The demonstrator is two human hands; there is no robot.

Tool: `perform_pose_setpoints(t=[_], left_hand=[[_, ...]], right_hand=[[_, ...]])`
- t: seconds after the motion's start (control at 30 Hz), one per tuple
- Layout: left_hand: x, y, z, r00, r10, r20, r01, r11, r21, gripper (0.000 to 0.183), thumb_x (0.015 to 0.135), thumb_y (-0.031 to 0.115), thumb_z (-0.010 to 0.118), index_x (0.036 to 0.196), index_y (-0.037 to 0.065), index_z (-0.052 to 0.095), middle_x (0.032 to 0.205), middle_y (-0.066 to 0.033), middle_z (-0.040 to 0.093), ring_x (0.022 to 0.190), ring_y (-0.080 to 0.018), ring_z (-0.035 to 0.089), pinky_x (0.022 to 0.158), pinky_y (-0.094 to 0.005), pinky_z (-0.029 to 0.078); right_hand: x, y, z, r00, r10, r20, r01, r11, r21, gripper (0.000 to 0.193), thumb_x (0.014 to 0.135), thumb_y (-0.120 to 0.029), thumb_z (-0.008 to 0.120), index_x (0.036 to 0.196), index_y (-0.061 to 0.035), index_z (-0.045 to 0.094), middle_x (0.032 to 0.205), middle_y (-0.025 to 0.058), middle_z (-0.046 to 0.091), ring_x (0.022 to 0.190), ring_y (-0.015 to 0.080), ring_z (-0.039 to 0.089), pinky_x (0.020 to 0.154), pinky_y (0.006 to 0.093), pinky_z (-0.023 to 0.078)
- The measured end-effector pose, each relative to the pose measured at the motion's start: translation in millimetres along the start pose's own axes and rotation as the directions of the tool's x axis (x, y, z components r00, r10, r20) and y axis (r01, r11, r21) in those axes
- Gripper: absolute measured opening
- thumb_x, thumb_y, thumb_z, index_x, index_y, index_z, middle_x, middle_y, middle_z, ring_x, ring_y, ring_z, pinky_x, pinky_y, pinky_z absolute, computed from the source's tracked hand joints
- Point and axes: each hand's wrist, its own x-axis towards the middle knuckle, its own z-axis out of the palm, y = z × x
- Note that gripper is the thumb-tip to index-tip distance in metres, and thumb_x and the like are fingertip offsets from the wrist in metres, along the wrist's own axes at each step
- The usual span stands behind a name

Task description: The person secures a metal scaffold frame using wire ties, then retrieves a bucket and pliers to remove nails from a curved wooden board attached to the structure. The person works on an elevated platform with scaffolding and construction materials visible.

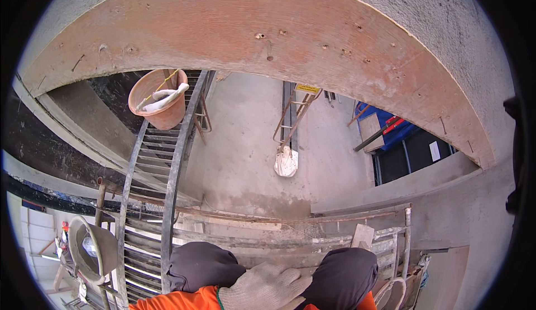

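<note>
My left hand (265, 286), in a knitted off-white work glove, comes from an orange sleeve (187, 299) and lies across my lap between my bent knees. Its fingers point right, stretched out and slightly apart, and nothing shows in them. My dark trouser knees (204, 265) are on both sides. On the right only a bit of orange sleeve (365, 302) shows beside my other knee; the right hand is out of sight. Under my legs are worn scaffold planks (262, 237), splashed with dried mortar.
A metal ladder-like frame (169, 198) runs along my left, bearing an orange-brown bucket (159, 109) with a cloth on it. A grey bucket (106, 254) hangs lower left. A plywood board (223, 25) spans overhead. Far below, a stepladder (293, 120) and white sack (286, 162) are on the floor.
</note>
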Motion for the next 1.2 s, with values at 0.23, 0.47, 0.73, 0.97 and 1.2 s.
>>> perform_pose_setpoints(t=[0.23, 0.47, 0.73, 0.97, 1.2], left_hand=[[3.9, -6.6, 16.2, 0.992, 0.009, -0.122, 0.000, 0.997, 0.072, 0.048, 0.100, 0.033, 0.072, 0.138, 0.004, 0.066, 0.109, -0.0128, 0.066, 0.098, -0.0310, 0.071, 0.080, -0.0409, 0.059], [-1.6, -9.1, 24.4, 0.985, -0.069, -0.157, 0.075, 0.997, 0.033, 0.049, 0.097, 0.032, 0.073, 0.135, 0.003, 0.066, 0.109, -0.0147, 0.066, 0.102, -0.0339, 0.069, 0.088, -0.0461, 0.058], [-7.4, -9.3, 31.2, 0.982, -0.108, -0.158, 0.117, 0.992, 0.053, 0.050, 0.097, 0.034, 0.070, 0.135, 0.002, 0.066, 0.115, -0.0156, 0.068, 0.102, -0.0343, 0.068, 0.092, -0.0457, 0.056], [-14.4, -12.9, 35.5, 0.978, -0.105, -0.180, 0.113, 0.993, 0.033, 0.050, 0.095, 0.036, 0.072, 0.131, 0.002, 0.067, 0.114, -0.0141, 0.067, 0.104, -0.0327, 0.067, 0.093, -0.0449, 0.055], [-21.4, -11.8, 31.2, 0.980, -0.125, -0.156, 0.141, 0.986, 0.093, 0.048, 0.096, 0.038, 0.071, 0.128, 0.003, 0.069, 0.106, -0.0129, 0.066, 0.102, -0.0308, 0.066, 0.091, -0.0433, 0.053]], right_hand=[[34.3, -120.9, -24.0, 0.837, -0.544, -0.050, 0.546, 0.829, 0.117, 0.068, 0.096, -0.018, 0.077, 0.158, -0.0053, 0.052, 0.129, 0.0210, 0.072, 0.116, 0.0288, 0.073, 0.102, 0.0418, 0.058], [42.4, -277.5, -81.7, 0.397, -0.894, 0.205, 0.860, 0.441, 0.257, 0.055, 0.090, -0.009, 0.080, 0.142, -0.0024, 0.063, 0.119, 0.0180, 0.070, 0.105, 0.0342, 0.072, 0.092, 0.0422, 0.059], [-25.0, -409.0, -118.0, 0.088, -0.910, 0.404, 0.969, 0.172, 0.177, 0.052, 0.093, -0.023, 0.079, 0.140, -0.0084, 0.065, 0.122, 0.0174, 0.073, 0.109, 0.0400, 0.073, 0.093, 0.0476, 0.060], [-68.3, -419.5, -89.4, -0.020, -0.781, 0.624, 0.985, 0.093, 0.147, 0.050, 0.096, -0.030, 0.077, 0.139, -0.0079, 0.067, 0.116, 0.0176, 0.076, 0.106, 0.0388, 0.075, 0.094, 0.0470, 0.060], [-66.8, -420.1, -82.5, 0.039, -0.713, 0.700, 0.990, 0.122, 0.070, 0.053, 0.100, -0.040, 0.072, 0.143, -0.0102, 0.067, 0.119, 0.0173, 0.079, 0.109, 0.0402, 0.075, 0.096, 0.0484, 0.060]])
